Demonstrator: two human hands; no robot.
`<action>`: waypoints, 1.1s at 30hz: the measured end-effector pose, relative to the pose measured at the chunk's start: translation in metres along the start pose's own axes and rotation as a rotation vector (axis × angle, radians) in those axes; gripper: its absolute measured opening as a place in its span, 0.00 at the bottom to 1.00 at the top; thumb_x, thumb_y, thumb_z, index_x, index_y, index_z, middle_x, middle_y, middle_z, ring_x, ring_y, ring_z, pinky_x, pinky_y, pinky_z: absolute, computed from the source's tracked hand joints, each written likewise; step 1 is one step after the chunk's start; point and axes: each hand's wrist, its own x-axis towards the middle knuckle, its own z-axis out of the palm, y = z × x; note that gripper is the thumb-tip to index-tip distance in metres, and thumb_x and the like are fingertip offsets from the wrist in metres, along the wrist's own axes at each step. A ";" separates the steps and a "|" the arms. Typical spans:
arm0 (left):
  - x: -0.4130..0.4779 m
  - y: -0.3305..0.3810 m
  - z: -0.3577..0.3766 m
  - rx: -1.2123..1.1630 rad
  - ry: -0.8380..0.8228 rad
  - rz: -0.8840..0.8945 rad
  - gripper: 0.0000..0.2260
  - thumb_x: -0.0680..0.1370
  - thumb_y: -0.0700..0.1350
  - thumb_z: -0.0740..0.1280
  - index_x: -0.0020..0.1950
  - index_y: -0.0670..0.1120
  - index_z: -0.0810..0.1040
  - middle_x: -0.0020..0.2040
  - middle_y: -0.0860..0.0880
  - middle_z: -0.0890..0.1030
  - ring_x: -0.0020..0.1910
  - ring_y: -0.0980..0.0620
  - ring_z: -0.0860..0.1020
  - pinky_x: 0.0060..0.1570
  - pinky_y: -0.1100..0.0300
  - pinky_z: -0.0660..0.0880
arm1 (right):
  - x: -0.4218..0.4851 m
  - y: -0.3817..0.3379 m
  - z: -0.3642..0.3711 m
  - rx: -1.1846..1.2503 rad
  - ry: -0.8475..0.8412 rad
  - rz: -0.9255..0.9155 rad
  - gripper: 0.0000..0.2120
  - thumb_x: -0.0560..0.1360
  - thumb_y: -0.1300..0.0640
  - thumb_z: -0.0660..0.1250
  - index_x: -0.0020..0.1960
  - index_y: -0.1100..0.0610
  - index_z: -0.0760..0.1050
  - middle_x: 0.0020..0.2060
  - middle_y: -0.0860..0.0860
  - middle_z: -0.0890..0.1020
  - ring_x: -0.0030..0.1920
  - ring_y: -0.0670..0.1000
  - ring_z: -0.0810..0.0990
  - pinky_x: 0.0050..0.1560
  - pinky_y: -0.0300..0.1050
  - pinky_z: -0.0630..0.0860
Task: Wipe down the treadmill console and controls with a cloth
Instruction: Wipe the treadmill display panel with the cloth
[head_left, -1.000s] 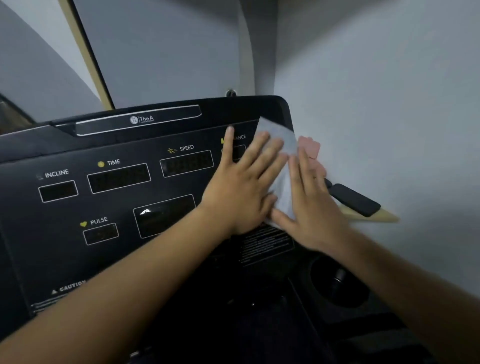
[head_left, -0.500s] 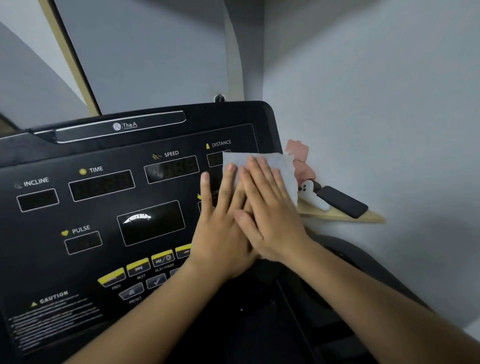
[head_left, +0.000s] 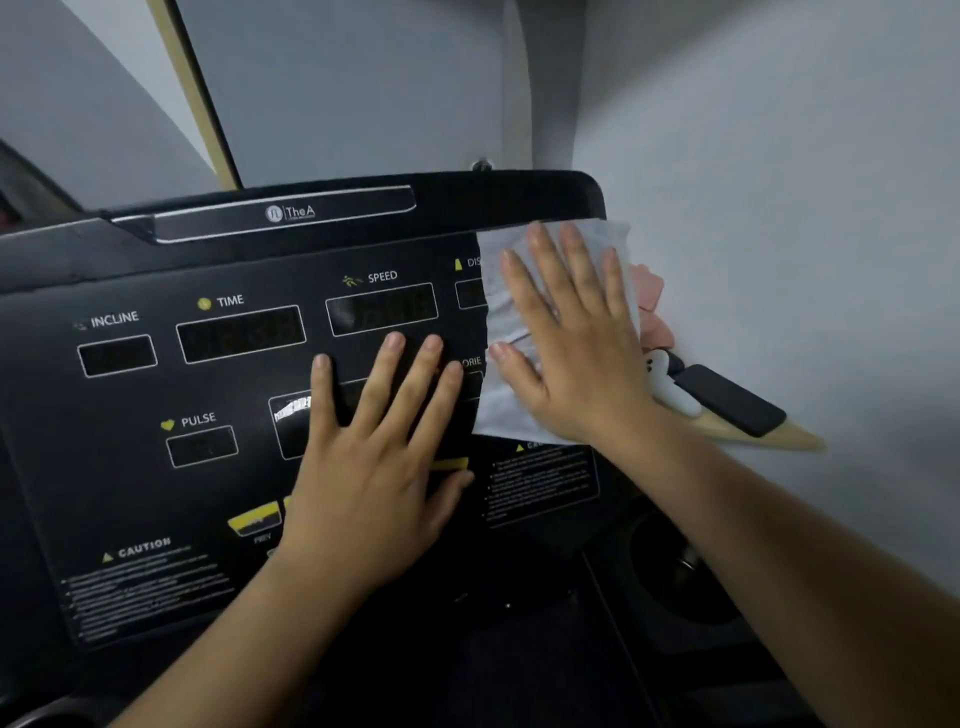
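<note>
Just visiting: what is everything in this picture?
Treadmill console: one, black, left and centre.
Cloth: one, pale grey, console's upper right.
Yellow buttons: two partly visible, low on the console.
Shelf: one, pale wood, right wall.
Flat device: one, black, on the shelf.
Small figure: one, white, on the shelf.
Pink pieces: several, behind the cloth.
Cup holder: one, black, lower right.
Left hand: flat on the console.
Right hand: flat on the cloth.

crumpled soft cloth (head_left: 506, 317); glossy black plastic console (head_left: 156, 395).

Black phone (head_left: 727, 397) on wooden shelf (head_left: 784, 440)
</note>
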 end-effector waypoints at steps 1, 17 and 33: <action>-0.002 0.001 0.002 -0.017 -0.005 -0.013 0.36 0.76 0.63 0.59 0.80 0.46 0.58 0.81 0.43 0.55 0.80 0.40 0.51 0.72 0.29 0.49 | -0.004 -0.004 0.000 -0.009 -0.013 0.021 0.34 0.80 0.38 0.48 0.80 0.54 0.44 0.79 0.56 0.46 0.79 0.58 0.41 0.76 0.63 0.44; -0.015 0.001 0.023 -0.032 0.106 -0.058 0.34 0.79 0.64 0.56 0.80 0.48 0.57 0.81 0.43 0.52 0.79 0.36 0.48 0.71 0.28 0.50 | 0.022 -0.008 -0.008 -0.055 -0.018 -0.011 0.34 0.80 0.36 0.44 0.80 0.52 0.43 0.79 0.57 0.44 0.79 0.59 0.41 0.75 0.65 0.44; -0.065 -0.103 0.020 -0.023 0.257 -0.295 0.31 0.79 0.60 0.57 0.77 0.45 0.65 0.79 0.39 0.58 0.79 0.37 0.53 0.72 0.29 0.50 | 0.027 -0.057 -0.004 -0.004 -0.002 0.041 0.37 0.78 0.36 0.46 0.80 0.55 0.41 0.79 0.60 0.41 0.78 0.63 0.39 0.74 0.68 0.41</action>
